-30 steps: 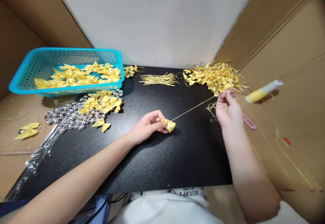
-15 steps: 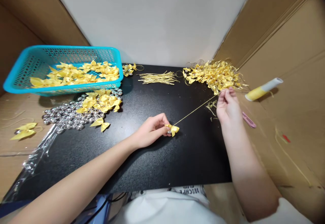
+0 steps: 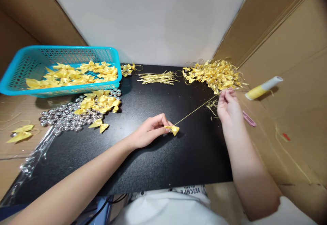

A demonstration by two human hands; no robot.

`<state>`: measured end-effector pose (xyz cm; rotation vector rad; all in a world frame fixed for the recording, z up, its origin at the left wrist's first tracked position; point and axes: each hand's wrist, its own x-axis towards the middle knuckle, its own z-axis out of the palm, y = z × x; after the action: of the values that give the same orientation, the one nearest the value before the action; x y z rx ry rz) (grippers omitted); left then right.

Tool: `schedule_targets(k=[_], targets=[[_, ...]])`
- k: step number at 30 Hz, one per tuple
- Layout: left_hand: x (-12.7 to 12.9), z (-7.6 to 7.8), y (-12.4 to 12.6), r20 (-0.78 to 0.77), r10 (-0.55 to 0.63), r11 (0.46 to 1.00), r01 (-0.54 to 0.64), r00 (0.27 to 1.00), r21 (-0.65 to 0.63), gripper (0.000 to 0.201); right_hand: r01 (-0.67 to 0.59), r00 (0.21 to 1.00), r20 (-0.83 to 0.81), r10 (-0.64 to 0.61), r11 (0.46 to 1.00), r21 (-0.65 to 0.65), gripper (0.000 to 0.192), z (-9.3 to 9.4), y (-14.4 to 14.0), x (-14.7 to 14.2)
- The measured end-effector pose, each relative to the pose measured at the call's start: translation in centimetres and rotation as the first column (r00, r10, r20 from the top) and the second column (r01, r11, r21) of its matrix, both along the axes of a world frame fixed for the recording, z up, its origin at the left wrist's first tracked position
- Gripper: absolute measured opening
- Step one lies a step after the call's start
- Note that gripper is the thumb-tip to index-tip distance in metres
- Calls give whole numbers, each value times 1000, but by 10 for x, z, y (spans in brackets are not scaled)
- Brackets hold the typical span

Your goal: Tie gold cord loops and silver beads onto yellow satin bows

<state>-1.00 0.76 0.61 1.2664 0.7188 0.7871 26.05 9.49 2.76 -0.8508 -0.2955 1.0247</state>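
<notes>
Left grip [image 3: 152,129]: pinches a yellow bow [image 3: 174,130], frame centre
Right grip [image 3: 228,106]: pinches its taut gold cord [image 3: 195,110], right of centre
Blue basket [image 3: 76,87]: upper left, holds more bows [image 3: 63,73]

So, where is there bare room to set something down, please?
The black table is bare between the left hand and right forearm, nearer than the taut cord, and, specks aside, between that hand and the cord bundle. It is crowded by the blue basket, with silver beads and yellow bows, and at far right, with the bow pile.
</notes>
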Motion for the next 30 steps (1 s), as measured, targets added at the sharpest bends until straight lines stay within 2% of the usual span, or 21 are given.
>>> schedule_targets(k=[3, 6, 8, 10, 12, 14, 17, 19, 22, 30], targets=[[1, 2, 0, 1, -25, 999, 25, 1000, -27, 13, 0, 1000, 23, 0, 1000, 6, 25, -1, 2, 0], [2, 2, 0, -7, 14, 998, -15, 1000, -53, 14, -23, 998, 66, 21, 999, 30, 23, -2, -1, -9], [4, 2, 0, -17, 63, 996, -64, 998, -69, 15, -108, 983, 155, 94, 991, 81, 17, -3, -9, -22], [6, 0, 1, -24, 139, 986, -141, 990, -84, 18, -265, 939, 256, 229, 957, 120, 11, -4, -22, -39], [7, -2, 2, -21, 243, 964, -244, 970, -108, 21, -449, 868, 285, 407, 887, 103, 15, -5, -38, -56], [9, -4, 2, -6, 343, 930, -340, 939, -142, 23, -622, 752, 317, 578, 781, 53, 20, -6, -52, -70], [10, -5, 3, 25, 433, 888, -422, 901, -184, 25, -763, 587, 381, 714, 645, -33, 23, -7, -66, -80], [11, -5, 2, 26, 455, 877, -442, 890, -189, 26, -794, 516, 414, 750, 600, -99, 26, -7, -69, -83], [12, -4, 3, 7, 458, 873, -449, 889, -189, 24, -788, 448, 463, 765, 582, -198, 30, -6, -70, -84], [11, -1, 2, -26, 456, 863, -449, 890, -233, 21, -767, 411, 515, 753, 590, -251, 29, -4, -71, -84]])
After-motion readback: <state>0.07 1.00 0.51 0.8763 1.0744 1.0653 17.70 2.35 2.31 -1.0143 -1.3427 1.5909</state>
